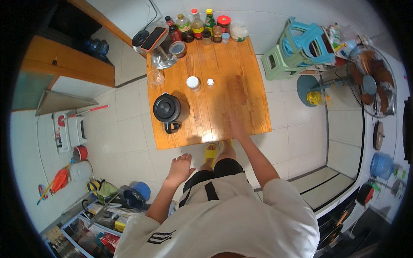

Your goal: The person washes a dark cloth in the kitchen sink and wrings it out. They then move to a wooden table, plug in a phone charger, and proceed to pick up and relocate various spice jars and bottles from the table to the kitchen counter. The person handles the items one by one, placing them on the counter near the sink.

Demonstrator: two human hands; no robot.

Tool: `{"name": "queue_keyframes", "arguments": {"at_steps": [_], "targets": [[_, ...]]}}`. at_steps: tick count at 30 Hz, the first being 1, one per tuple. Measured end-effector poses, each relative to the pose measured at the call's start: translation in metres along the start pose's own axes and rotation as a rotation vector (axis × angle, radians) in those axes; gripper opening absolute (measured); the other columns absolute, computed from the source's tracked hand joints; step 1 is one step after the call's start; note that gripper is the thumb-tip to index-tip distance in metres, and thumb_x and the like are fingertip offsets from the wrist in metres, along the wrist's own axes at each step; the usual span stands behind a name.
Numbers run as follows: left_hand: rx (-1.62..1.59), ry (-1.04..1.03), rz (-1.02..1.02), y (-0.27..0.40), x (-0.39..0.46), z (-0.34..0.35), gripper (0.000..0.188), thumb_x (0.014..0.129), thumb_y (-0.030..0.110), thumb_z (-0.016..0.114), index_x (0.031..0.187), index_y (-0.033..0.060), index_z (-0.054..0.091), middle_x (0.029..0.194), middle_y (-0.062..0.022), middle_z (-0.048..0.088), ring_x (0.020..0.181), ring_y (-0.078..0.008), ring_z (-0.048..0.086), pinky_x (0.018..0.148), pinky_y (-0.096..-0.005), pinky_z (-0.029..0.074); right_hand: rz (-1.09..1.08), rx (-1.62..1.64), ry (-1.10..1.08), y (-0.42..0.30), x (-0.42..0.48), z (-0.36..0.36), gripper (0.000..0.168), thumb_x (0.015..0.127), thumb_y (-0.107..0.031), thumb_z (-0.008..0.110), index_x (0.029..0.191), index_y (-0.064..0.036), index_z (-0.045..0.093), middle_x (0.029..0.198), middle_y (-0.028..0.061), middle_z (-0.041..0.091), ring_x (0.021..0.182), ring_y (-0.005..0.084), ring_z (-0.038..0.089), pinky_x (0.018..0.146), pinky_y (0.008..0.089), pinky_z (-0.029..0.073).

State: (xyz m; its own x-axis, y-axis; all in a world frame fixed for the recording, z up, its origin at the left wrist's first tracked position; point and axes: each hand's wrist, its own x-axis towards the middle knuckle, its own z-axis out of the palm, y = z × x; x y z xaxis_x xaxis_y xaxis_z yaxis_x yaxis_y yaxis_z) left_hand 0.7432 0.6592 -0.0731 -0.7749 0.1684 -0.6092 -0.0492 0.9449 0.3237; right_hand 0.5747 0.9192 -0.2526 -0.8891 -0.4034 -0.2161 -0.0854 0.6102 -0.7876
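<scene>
My right hand [236,126], blurred, is over the near right part of the wooden table [226,61]; its fingers are unclear. My left hand [181,167] hangs off the table's near edge, fingers apart, holding nothing. A kettle or pitcher with a black lid [166,107] stands at the table's left, its handle towards me. Mid-table are a white-capped jar [193,83] and a smaller white-capped bottle [210,82], apart from each other. A clear cup [156,78] is by the left edge. Behind it a phone [154,38] rests on a metal stand [164,58].
Sauce bottles [184,27] and jars line the table's far edge, with a small lidded container [177,49] before them. Green and blue plastic stools [279,63] stand at the right, near a fan [369,84] and an oil bottle [316,98]. Crates [75,237] lie at the lower left.
</scene>
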Motion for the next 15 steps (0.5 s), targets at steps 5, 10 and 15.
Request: {"name": "queue_keyframes", "arguments": {"at_steps": [5, 10, 15], "targets": [[-0.160, -0.004, -0.088, 0.021, 0.033, -0.010, 0.060, 0.083, 0.027, 0.069, 0.132, -0.0020, 0.048, 0.133, -0.0212, 0.052, 0.121, -0.0348, 0.053, 0.100, -0.0469, 0.043, -0.021, -0.142, -0.046, -0.044, 0.129, -0.009, 0.064, 0.083, -0.011, 0.063, 0.141, -0.004, 0.037, 0.119, 0.0237, 0.055, 0.111, 0.0398, 0.053, 0.094, 0.0461, 0.045], [-0.326, 0.090, -0.120, 0.035, 0.070, -0.043, 0.057, 0.083, 0.024, 0.069, 0.129, -0.0027, 0.050, 0.126, -0.0217, 0.057, 0.114, -0.0358, 0.056, 0.096, -0.0447, 0.045, -0.114, -0.509, -0.079, -0.007, 0.234, 0.032, 0.060, 0.082, -0.012, 0.065, 0.138, -0.010, 0.043, 0.125, 0.0173, 0.055, 0.115, 0.0346, 0.054, 0.094, 0.0449, 0.048], [-0.387, 0.141, -0.164, 0.030, 0.098, -0.058, 0.056, 0.083, 0.022, 0.068, 0.129, -0.0033, 0.049, 0.125, -0.0220, 0.056, 0.114, -0.0361, 0.056, 0.094, -0.0430, 0.046, -0.153, -0.484, -0.164, 0.048, 0.266, 0.046, 0.046, 0.083, -0.018, 0.069, 0.126, -0.012, 0.055, 0.121, 0.0117, 0.060, 0.106, 0.0324, 0.059, 0.091, 0.0431, 0.049]]}}
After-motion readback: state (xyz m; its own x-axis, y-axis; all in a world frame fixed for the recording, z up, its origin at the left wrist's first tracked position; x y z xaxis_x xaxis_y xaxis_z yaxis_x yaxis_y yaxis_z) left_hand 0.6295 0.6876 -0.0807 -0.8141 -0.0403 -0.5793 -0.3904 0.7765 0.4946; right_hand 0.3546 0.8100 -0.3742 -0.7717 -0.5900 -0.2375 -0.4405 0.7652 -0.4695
